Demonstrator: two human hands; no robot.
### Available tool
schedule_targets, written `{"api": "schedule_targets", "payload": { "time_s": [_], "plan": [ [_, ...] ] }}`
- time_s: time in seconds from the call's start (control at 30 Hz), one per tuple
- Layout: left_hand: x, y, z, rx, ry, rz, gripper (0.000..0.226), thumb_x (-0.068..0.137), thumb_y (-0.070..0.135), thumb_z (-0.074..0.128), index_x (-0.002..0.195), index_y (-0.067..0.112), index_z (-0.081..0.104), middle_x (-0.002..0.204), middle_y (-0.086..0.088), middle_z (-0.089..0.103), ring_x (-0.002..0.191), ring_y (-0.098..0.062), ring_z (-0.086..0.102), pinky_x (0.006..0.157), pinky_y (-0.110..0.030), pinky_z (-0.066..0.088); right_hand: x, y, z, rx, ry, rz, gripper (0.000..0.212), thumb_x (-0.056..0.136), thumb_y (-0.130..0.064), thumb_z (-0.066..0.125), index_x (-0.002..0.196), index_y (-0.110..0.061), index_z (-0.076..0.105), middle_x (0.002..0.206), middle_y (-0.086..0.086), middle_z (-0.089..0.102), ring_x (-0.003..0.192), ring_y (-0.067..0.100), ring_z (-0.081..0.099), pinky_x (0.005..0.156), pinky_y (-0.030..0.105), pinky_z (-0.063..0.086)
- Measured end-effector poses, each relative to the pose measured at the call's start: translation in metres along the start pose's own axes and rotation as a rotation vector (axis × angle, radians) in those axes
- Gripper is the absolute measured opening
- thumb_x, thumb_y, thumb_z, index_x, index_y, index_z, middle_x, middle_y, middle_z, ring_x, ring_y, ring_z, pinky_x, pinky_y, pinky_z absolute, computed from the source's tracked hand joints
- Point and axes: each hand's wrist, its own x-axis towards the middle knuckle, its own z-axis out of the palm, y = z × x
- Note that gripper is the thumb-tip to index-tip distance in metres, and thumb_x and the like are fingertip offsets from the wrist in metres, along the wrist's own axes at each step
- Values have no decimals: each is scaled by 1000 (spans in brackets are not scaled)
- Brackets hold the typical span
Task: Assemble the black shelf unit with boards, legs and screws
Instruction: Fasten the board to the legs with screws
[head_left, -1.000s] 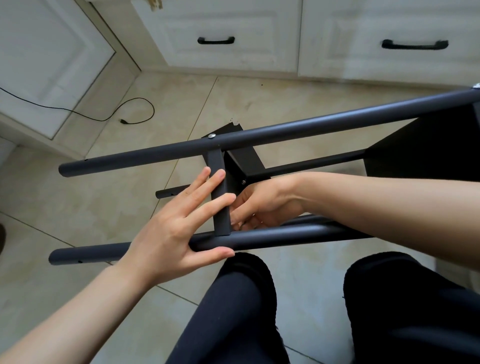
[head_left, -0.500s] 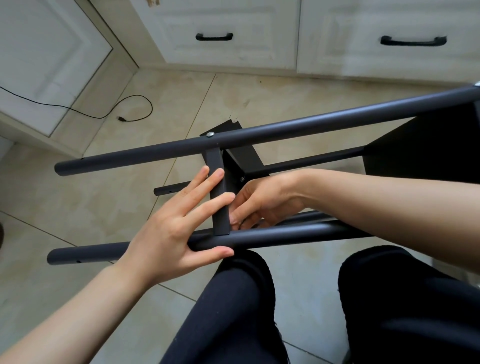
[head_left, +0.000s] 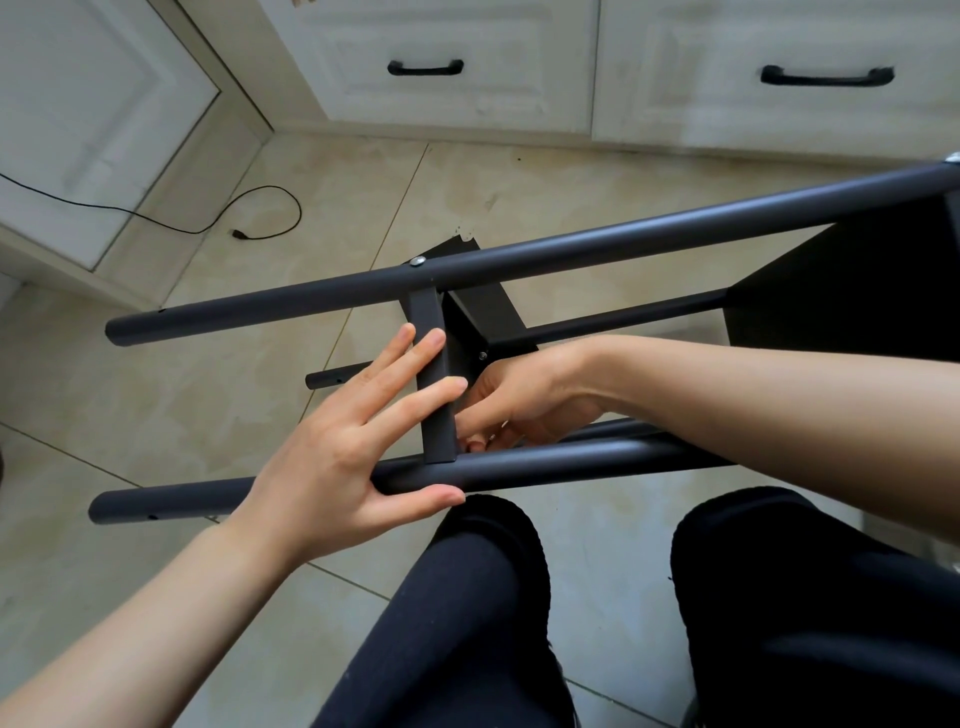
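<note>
Head view: board edge meets the near leg, right hand working the joint

The shelf unit lies on its side over the floor, its long legs running left to right. The near leg crosses just above the knees; the far leg already carries a screw. Between them the board edge runs far to near, its lower end touching the near leg. The left hand is spread flat, fingers straight against the board edge, thumb under the near leg. The right hand reaches in from the right behind the board, fingers curled at the joint; it seems to pinch something small, perhaps a screw, but that is hidden. The joint lies nearest the right hand, so that hand looks set to fasten it
</note>
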Motion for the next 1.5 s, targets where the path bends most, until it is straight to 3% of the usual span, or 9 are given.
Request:
{"api": "schedule_targets", "payload": {
  "time_s": [0.1, 0.27, 0.47, 0.67, 0.83, 0.9, 1.3, 1.43, 1.5],
  "plan": [
    [0, 1, 0, -3, -1, 3, 73, 87, 58, 66, 144, 14, 52, 164, -8, 30, 155, -25, 21, 123, -32, 24, 1, 1, 1, 43, -7, -14, 17, 98, -14, 56, 83, -7, 61, 78, 5, 61, 71, 14, 61, 67, 24, 52],
    [0, 1, 0, -17, 2, -1, 72, 87, 57, 66, 144, 15, 51, 164, -8, 30, 154, -26, 21, 123, -34, 25, -5, 0, -5, 67, -53, -8, 11, 96, -18, 60, 90, -11, 67, 84, 2, 67, 76, 14, 63, 76, 28, 50],
    [1, 2, -1, -13, -6, -3, 73, 86, 57, 67, 143, 13, 52, 164, -9, 30, 155, -26, 21, 123, -35, 26, 0, 0, -2, 40, -25, 18, 30, 97, -22, 60, 69, -14, 66, 73, 1, 62, 67, 11, 61, 73, 26, 48],
    [-1, 2, -1, -10, -3, 6, 73, 86, 56, 67, 144, 14, 51, 164, -8, 29, 154, -26, 21, 123, -35, 26, -2, 1, -3, 102, -66, -15, 14, 97, -17, 58, 87, -10, 66, 81, 3, 65, 74, 14, 63, 79, 30, 49],
    [0, 1, -1, -10, -3, 6, 73, 87, 57, 67, 145, 15, 51, 165, -7, 29, 154, -26, 21, 123, -35, 25, -3, 1, -7, 65, -52, -4, 18, 96, -20, 61, 81, -12, 67, 75, 0, 65, 68, 11, 62, 69, 24, 50],
    [0, 0, -1, -10, -6, 5, 74, 86, 57, 68, 145, 15, 51, 165, -7, 28, 155, -26, 21, 123, -36, 25, 0, 1, -5, 49, -47, 11, 24, 96, -23, 61, 76, -13, 67, 73, 1, 63, 67, 11, 61, 72, 26, 50],
    [0, 1, -1, -15, 2, -1, 74, 86, 58, 67, 145, 16, 51, 165, -6, 29, 155, -25, 21, 123, -34, 26, -2, 2, -4, 43, -41, 16, 18, 96, -23, 62, 84, -10, 66, 77, 3, 62, 72, 14, 60, 78, 29, 47],
    [0, 0, -1, -8, -3, -5, 74, 87, 59, 66, 145, 17, 51, 165, -5, 29, 155, -24, 20, 123, -32, 25, 1, 1, -1, 64, -27, -17, 13, 98, -17, 58, 101, -6, 63, 85, 6, 62, 75, 15, 61, 82, 32, 47],
    [0, 0, -1, -3, 0, -7, 74, 87, 59, 66, 145, 17, 51, 165, -4, 29, 155, -23, 20, 123, -30, 24, 0, 0, -4, 81, -40, -16, 14, 97, -17, 59, 89, -7, 65, 80, 4, 63, 71, 13, 60, 75, 28, 48]
  ]
}}
